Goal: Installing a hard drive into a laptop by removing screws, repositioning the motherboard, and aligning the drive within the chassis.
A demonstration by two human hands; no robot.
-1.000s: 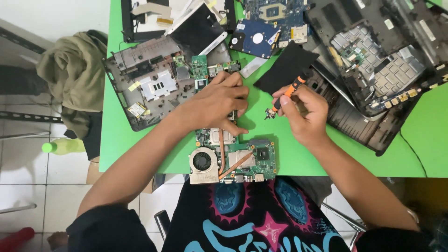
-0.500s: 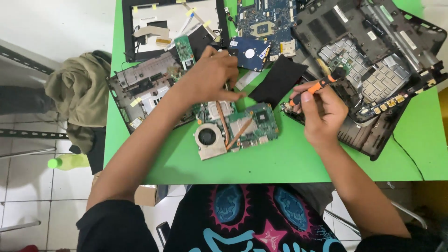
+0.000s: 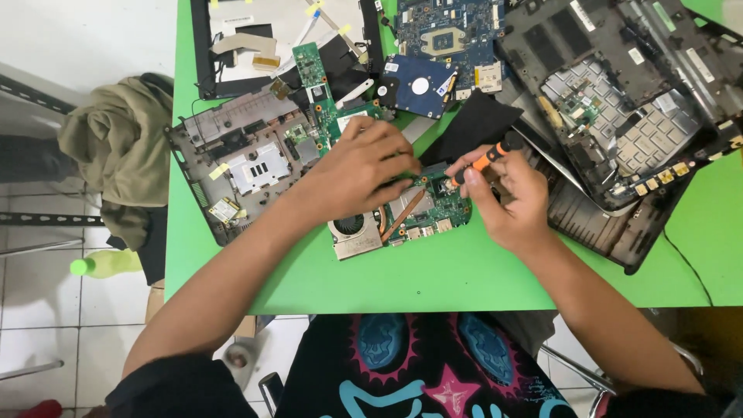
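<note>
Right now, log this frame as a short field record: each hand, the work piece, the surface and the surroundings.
left hand: pressed flat on the green circuit board
right hand: grips an orange-handled screwdriver, tip at the board
board: carries a fan and copper pipe
surface: green table
nearby: blue hard drive, opened laptop shells

Packages, signs and lit screens: none showing. Only labels:

- White round label [image 3: 420, 86] dead centre on the blue hard drive [image 3: 419, 84], up at twelve o'clock.
- Small white rectangular stickers [image 3: 391, 67] at that drive's ten o'clock corner.
- Yellow tape tabs [image 3: 313, 9] at eleven o'clock on the pale panel [image 3: 255, 19] in the black lid frame.
- Pale yellow sticker [image 3: 218, 171] on the grey laptop base [image 3: 232, 159] at nine o'clock.
- White label strips [image 3: 699, 65] on the black chassis [image 3: 619, 116] at two o'clock; print too small to tell.
</note>
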